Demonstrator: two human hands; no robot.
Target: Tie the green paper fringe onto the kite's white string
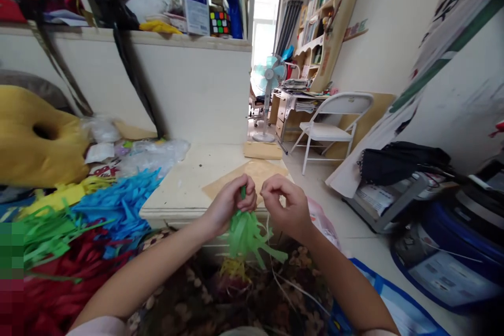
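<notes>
My left hand (232, 202) is closed around the top of a green fringed paper bundle (248, 236), whose cut strips hang down below my fist. My right hand (285, 205) is curled beside it, fingers bent toward the bundle's top; whether it pinches the paper or a thin thread is unclear. A pale thin strand (275, 268) trails down below my hands. Both hands hover over the front edge of a low cream table (185, 189), where a brown paper sheet (255, 173) lies.
Piles of fringed paper lie at the left: blue (118, 202), green (47, 231), yellow (66, 191) and red (59, 283). A yellow cushion (35, 142) sits behind them. A white folding chair (334, 121), a fan (270, 79) and a desk stand farther back. Bags and boxes crowd the right floor.
</notes>
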